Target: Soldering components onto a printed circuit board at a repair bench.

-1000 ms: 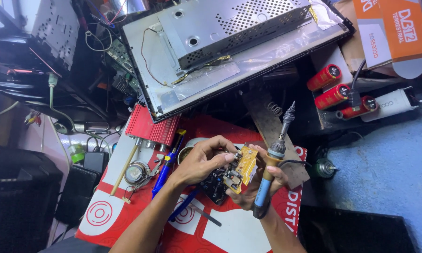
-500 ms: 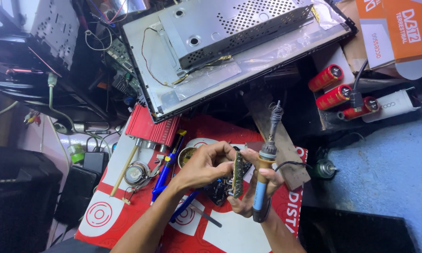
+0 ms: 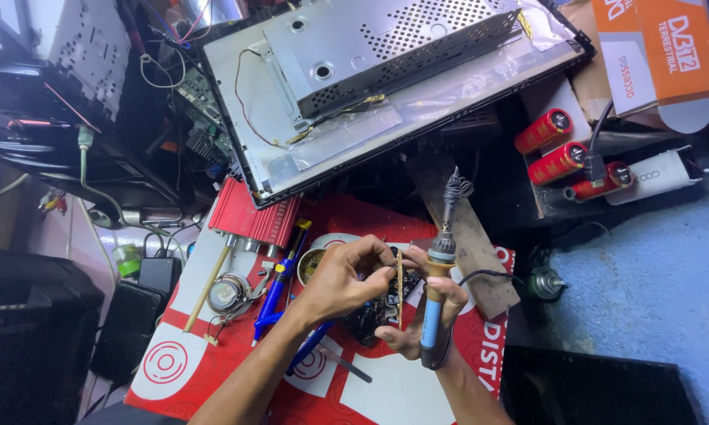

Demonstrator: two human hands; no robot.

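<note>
1. Both my forearms are bare as far as the lower edge of the view; no sleeve shows on either.
2. My left hand (image 3: 340,282) wears no glove, ring or band that I can see.
3. My right hand (image 3: 427,315) is ungloved too, its fingers uncovered.
4. Neither wrist carries a watch or strap.
5. My nails are short; finer detail is too small to tell.

The soldering iron (image 3: 433,311) has a blue and orange handle. The mat (image 3: 236,358) is red with white patches and ring marks. Three capacitors (image 3: 563,155) are red with black ends. The heat sink (image 3: 252,216) is red, the screwdriver (image 3: 280,283) blue and yellow, the box (image 3: 657,51) orange and white, the floor (image 3: 646,283) blue.
</note>
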